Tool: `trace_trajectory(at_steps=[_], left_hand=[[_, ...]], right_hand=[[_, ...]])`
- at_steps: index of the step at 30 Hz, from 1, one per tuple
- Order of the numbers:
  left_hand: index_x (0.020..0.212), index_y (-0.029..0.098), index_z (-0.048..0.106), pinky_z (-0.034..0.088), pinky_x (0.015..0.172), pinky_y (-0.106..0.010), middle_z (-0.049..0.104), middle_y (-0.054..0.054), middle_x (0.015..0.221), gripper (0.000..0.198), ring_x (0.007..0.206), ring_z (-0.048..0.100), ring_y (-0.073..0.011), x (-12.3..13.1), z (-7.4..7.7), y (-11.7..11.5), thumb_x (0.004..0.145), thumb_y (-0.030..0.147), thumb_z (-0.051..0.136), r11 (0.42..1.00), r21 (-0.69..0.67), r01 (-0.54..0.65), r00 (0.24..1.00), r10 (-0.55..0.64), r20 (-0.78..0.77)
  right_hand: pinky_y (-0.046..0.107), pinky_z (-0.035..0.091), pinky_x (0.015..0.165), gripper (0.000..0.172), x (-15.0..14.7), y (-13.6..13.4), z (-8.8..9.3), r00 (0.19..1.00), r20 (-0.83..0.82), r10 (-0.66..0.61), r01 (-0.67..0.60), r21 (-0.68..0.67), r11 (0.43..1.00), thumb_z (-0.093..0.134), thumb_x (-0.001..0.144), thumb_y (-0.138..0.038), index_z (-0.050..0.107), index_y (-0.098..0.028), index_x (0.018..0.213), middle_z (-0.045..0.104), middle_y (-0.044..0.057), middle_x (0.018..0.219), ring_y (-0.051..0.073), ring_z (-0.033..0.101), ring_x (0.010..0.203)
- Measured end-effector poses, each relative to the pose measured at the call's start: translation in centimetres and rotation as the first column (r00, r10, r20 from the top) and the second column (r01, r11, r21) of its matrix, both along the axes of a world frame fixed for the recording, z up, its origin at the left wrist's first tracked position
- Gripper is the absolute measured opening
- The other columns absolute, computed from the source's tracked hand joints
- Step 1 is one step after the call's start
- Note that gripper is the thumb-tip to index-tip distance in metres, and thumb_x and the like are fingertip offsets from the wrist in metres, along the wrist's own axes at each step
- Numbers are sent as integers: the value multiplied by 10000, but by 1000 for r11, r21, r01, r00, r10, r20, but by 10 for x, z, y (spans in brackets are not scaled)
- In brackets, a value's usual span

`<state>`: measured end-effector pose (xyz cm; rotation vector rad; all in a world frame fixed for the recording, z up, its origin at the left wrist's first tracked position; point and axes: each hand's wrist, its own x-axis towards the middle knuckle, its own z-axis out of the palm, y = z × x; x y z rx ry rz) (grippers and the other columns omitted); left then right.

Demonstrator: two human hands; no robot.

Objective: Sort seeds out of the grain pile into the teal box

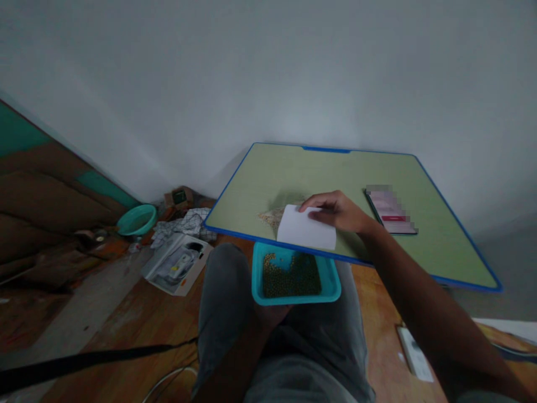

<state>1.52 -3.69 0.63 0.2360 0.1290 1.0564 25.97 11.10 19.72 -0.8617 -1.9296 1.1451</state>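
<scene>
My right hand [331, 210] pinches the top edge of a white card [305, 228], thumb and fingers closed on it. The card leans low over the near edge of the green table [335, 173]. Just left of it lies a small spread of pale beans or grains [268, 217], partly hidden by the card. Under the table's edge, a turquoise plastic tray [257, 280] contains many small greenish-brown beans [289, 282]. Below the tray, my left hand [274, 314] holds it from beneath at the near side; its fingers are mostly hidden.
A phone [390, 212] with a lit screen lies on the table's right half. On the floor to the left are an opened box [178, 266], a checked cloth [180, 226] and a turquoise basin [137, 219]. A white power strip [414, 354] is at the lower right.
</scene>
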Motion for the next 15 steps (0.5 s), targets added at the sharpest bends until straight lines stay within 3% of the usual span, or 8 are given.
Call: trace_trajectory(at_steps=[4,7,9,11,15], left_hand=[[1260,239,477,282,1091,-511,526,-60,1354,573,1283,404,-298,1,2,0,862,537,192,1000,-8,-1,1000,1,30],[1250,228,492,322,1070,-497,524,-75,1354,582,1252,446,-290,1,3,1,868,525,168,1000,-5,7,999,-7,40],[1241,234,503,326,1073,-483,553,-69,1328,564,1228,476,-277,2,4,2,869,508,179,1000,2,4,999,-4,42],[1223,260,521,317,1085,-466,564,-46,1320,541,1218,487,-262,3,6,2,866,504,196,1000,9,-7,999,6,45],[1214,281,528,329,1078,-451,532,-32,1352,533,1211,496,-245,5,14,3,873,494,178,1000,14,-3,998,2,58]], right_hand=[[318,546,746,218,4,4,-2,970,-89,-225,233,98,967,761,850,-292,845,-208,1033,840,86,1092,218,742,885],[375,558,832,211,9,9,-4,885,-173,-433,461,194,866,724,824,-263,832,-225,1001,837,75,1077,260,747,955],[398,551,846,220,12,11,-5,837,-162,-522,546,249,800,695,802,-240,830,-229,976,834,61,1011,269,742,922],[402,541,825,238,12,11,-5,833,-113,-541,549,283,787,676,786,-224,831,-228,967,832,55,974,265,733,866],[402,548,845,240,5,8,-3,893,-30,-449,438,282,854,685,787,-215,834,-237,974,842,53,1003,263,736,879]])
